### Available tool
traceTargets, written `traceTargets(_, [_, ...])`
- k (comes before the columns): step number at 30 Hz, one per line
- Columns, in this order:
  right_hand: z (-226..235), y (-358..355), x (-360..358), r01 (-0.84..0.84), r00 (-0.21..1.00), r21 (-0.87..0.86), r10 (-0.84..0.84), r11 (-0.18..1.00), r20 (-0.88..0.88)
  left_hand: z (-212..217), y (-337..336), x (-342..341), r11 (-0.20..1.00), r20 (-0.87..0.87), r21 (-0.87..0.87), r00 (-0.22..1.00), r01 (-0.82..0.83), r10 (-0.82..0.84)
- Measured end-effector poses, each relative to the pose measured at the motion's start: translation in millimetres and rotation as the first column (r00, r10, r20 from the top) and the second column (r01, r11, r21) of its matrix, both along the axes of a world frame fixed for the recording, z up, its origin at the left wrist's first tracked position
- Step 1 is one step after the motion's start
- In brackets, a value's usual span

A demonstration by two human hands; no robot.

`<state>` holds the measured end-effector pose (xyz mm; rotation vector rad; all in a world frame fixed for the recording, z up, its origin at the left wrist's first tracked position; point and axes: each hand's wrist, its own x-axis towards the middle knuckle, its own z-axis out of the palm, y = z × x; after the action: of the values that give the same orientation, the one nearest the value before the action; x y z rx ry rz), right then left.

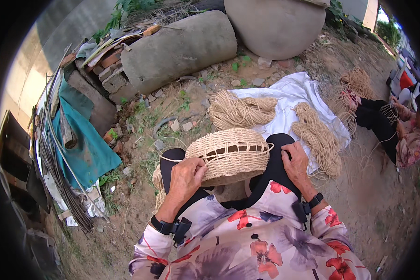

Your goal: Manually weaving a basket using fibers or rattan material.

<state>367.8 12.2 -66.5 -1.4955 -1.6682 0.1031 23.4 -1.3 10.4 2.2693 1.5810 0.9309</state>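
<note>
A woven basket [233,169] of pale straw-coloured cord rests on its side across my lap, with a band of open gaps running round its wall. My left hand [186,178] is closed on the basket's left edge, thumb and forefinger pressed together there. From that side a thin loose cord [169,160] loops out over my left knee. My right hand [295,162] lies over my right knee, just off the basket's right side, fingers curled together. A short loop of cord stands out from the basket towards it; whether those fingers hold any cord cannot be made out.
Beyond my knees, cord hanks [240,109] lie on and beside a white sheet [291,91]. Another person's dark-clad legs [375,116] are at right, near more cord [357,81]. Left are a teal cloth [81,140] and sticks; a concrete pipe [179,49] lies behind.
</note>
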Motion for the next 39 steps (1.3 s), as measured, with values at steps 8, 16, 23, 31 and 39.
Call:
traceTargets(8, [0.4, -5.4, 8.2, -0.030, 1.000, -0.010, 0.030, 0.999, -0.002, -12.9, -17.8, -186.0, 0.960, -0.293, -0.040, 0.922, -0.277, 0.254])
traceTargets(16, [-7.9, 2.4, 7.7, 0.008, 0.999, -0.016, -0.007, 1.000, 0.048, 11.0, -22.3, -124.8, 0.942, -0.192, -0.171, 0.948, -0.288, 0.255])
traceTargets(23, [-12.5, 2.9, 2.6, 0.011, 0.996, 0.005, -0.011, 1.000, 0.093, 0.2, -7.8, 2.0, 0.997, -0.081, 0.045, 0.994, -0.068, 0.071])
traceTargets(31, [-10.9, 0.9, 6.6, 0.022, 1.000, -0.008, -0.022, 1.000, 0.003, 6.0, -7.5, -30.3, 0.984, -0.058, 0.063, 0.984, -0.166, 0.169])
traceTargets(39, [-9.3, 6.5, 19.4, -0.109, 0.989, -0.100, 0.097, 0.989, -0.113, -68.9, -101.6, -404.0, 0.218, -0.062, 0.205, 0.210, -0.954, 0.976])
